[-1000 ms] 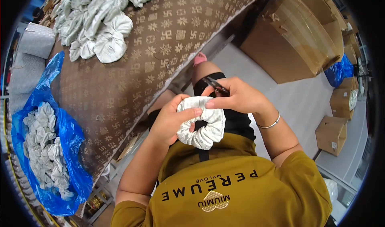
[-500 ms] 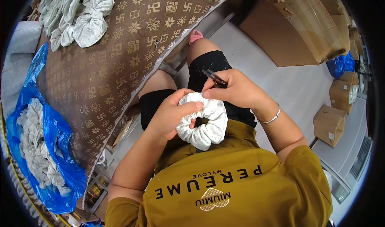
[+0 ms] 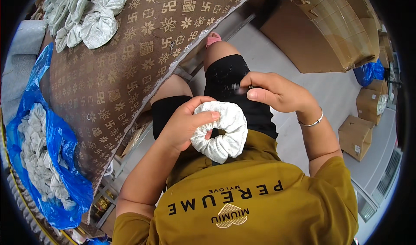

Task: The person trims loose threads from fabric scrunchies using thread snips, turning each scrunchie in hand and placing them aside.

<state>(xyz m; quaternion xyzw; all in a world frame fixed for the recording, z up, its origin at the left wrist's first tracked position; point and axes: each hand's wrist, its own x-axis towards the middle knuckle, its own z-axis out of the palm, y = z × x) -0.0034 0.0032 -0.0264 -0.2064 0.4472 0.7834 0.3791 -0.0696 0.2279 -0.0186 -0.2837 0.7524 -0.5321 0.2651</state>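
A white scrunchie [image 3: 230, 134] with a woven pattern is held over my lap, its gathered ring turned upward. My left hand [image 3: 190, 120] grips its left side, the thumb on top and the other fingers behind and partly through the hole. To the right of it, apart from the cloth, my right hand [image 3: 277, 92] is closed on a small dark hand tool [image 3: 243, 89]. The tool is smeared by motion and mostly covered by my fingers, so its exact kind does not show.
On my left stands a table with a brown patterned cover [image 3: 125, 71], bearing a heap of white scrunchies [image 3: 99, 28]. A blue plastic bag [image 3: 65, 145] full of similar white pieces [image 3: 41, 158] lies beside it. Cardboard boxes [image 3: 312, 32] stand at the far right.
My right hand has moved away from the scrunchie to the right, taking the small dark tool along. The left hand keeps its hold in nearly the same place.
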